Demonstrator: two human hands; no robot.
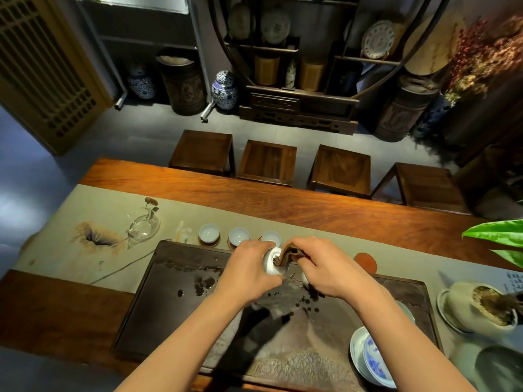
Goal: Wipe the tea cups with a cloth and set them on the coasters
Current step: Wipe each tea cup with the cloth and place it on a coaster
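My left hand grips a small white tea cup, tilted on its side over the dark tea tray. A brown cloth is pinched in my right hand and pushed into the cup's mouth. Three white cups stand in a row behind my hands, each on a brown coaster: the left one, the middle one and the right one. To the right lies a bare orange-brown coaster. Part of another white cup shows under my right hand.
A glass pitcher stands at the left on the grey table runner. At the right are blue-and-white bowls, a pale pot of used tea leaves and green plant leaves. Several wooden stools stand beyond the table.
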